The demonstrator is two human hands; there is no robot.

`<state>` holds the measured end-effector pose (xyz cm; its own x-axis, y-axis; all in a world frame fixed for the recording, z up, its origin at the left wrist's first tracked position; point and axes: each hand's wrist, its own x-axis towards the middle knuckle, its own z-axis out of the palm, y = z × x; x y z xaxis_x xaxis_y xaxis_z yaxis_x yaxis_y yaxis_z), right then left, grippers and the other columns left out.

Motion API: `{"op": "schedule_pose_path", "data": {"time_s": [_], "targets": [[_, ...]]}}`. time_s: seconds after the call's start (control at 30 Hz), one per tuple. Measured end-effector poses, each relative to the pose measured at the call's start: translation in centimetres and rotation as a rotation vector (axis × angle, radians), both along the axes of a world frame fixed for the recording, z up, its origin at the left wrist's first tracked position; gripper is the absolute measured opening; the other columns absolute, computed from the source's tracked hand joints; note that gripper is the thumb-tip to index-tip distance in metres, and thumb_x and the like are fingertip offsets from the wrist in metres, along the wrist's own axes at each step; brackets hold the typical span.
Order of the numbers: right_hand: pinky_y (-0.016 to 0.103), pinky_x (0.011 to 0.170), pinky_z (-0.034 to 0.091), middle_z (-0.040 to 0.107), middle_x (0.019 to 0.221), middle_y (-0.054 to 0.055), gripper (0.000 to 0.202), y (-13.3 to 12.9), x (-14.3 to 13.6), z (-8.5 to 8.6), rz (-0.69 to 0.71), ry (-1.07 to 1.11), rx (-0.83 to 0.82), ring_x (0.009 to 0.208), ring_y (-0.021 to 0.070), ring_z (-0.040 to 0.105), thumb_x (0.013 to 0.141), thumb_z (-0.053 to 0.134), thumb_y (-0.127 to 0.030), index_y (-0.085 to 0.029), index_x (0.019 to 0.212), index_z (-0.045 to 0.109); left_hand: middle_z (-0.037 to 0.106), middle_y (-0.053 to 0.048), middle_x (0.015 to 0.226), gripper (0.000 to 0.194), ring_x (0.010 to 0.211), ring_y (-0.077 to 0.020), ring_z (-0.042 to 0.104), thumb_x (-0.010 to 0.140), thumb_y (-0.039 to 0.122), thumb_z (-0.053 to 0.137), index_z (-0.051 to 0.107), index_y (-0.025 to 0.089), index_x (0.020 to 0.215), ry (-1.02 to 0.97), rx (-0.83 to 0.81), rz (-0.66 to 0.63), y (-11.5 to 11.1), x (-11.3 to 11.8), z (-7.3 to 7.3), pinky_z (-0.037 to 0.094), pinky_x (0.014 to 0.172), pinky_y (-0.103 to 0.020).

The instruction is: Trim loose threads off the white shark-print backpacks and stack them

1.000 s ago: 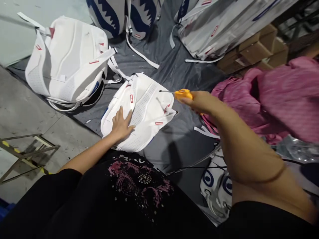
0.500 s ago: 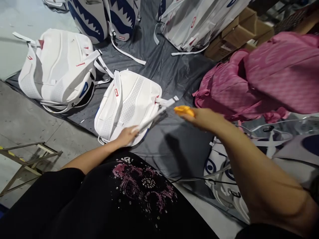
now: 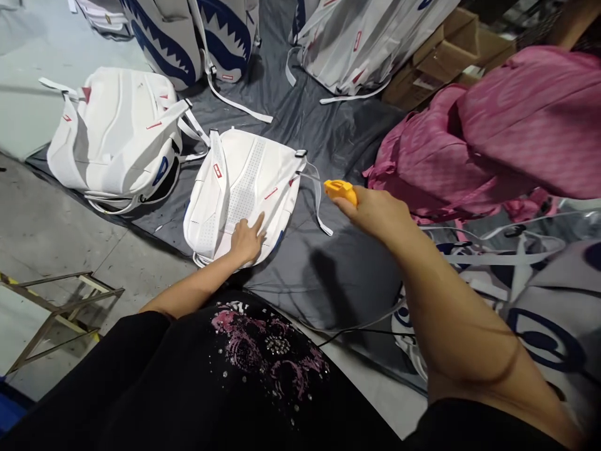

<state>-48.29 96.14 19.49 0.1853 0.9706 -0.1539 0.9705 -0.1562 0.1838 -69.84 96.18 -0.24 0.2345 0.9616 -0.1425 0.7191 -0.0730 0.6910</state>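
Pink bags (image 3: 516, 119) lie heaped at the right, near some brown boxes (image 3: 441, 56). At the top, two bags with toothed blue prints (image 3: 162, 44) stand side by side on a grey sheet (image 3: 361, 244). At the lower left, a frame (image 3: 89, 300) stands on the floor (image 3: 126, 257).

Your left hand (image 3: 246, 243) lies back upward, fingers spread, one stretched straight ahead; your left forearm (image 3: 192, 287) reaches in from the lower left. Your right hand (image 3: 375, 212) is curled in a grip, thumb forward, and your right forearm (image 3: 441, 294) slants inward from the lower right. Both forearms are bare.
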Motion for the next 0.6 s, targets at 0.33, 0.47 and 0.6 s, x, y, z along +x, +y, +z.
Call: {"op": "schedule_pose_path", "data": {"time_s": [0.33,0.47,0.6], "targets": [[0.032,0.070,0.045,0.074,0.106,0.016,0.051,-11.4,-5.4,-7.4,-0.224,0.117,-0.343,0.099,0.0313,0.071,0.102,0.035,-0.057,-0.020,0.127,0.061,0.064,-0.020,0.117,0.057,0.112,-0.0243,0.065,0.105,0.052,0.020,0.056,0.012,0.122,-0.750,-0.510,0.695,3.9,-15.2,0.7,0.056,0.096,-0.038],[0.033,0.074,0.046,0.075,0.108,0.013,0.050,-13.5,-8.9,-11.4,-0.288,0.299,-0.393,0.103,0.0301,0.070,0.103,0.032,-0.058,-0.022,0.125,0.061,0.066,-0.016,0.093,0.050,0.094,-0.0225,0.071,0.104,0.051,0.025,0.053,0.011,0.116,-1.082,-0.920,0.646,5.6,-17.1,0.0,0.061,0.085,-0.034],[0.033,0.075,0.046,0.075,0.104,0.013,0.049,-13.4,-11.9,-13.7,-0.325,0.361,-0.330,0.100,0.0297,0.071,0.103,0.033,-0.057,-0.021,0.119,0.062,0.066,-0.016,0.090,0.047,0.094,-0.0240,0.071,0.103,0.050,0.034,0.051,0.009,0.118,-1.101,-1.019,0.642,5.9,-17.2,0.5,0.062,0.087,-0.035]]}}
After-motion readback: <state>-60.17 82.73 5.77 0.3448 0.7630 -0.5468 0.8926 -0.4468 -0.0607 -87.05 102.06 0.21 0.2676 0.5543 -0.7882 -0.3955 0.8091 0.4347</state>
